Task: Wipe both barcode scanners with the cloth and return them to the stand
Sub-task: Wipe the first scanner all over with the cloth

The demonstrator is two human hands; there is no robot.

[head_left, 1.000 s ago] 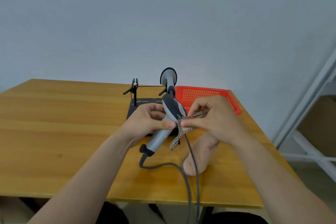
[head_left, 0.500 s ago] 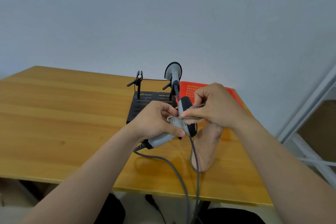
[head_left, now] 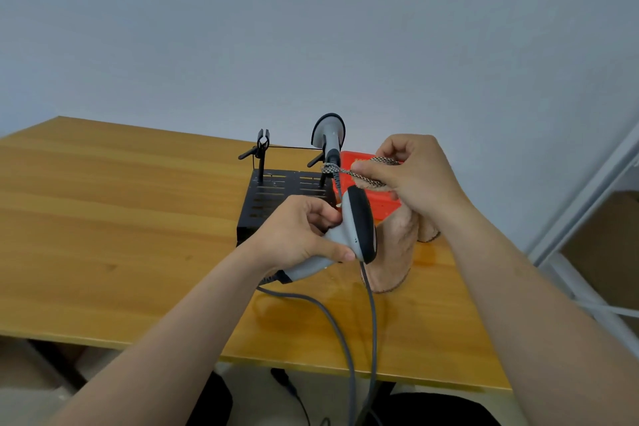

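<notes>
Before a black slotted metal stand (head_left: 273, 201), a grey-and-black corded barcode scanner (head_left: 358, 226) is gripped by its handle in the curled left hand (head_left: 294, 239). A second grey scanner (head_left: 328, 135) is docked upright on the stand. A tan, check-edged cloth (head_left: 394, 245) is pinched in the right hand (head_left: 418, 180), behind the held scanner's head.

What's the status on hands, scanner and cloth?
Left hand grips grey scanner by handle. Right hand pinches cloth above its head. Second scanner sits in stand, left clip free. Cables trail off the table.
</notes>
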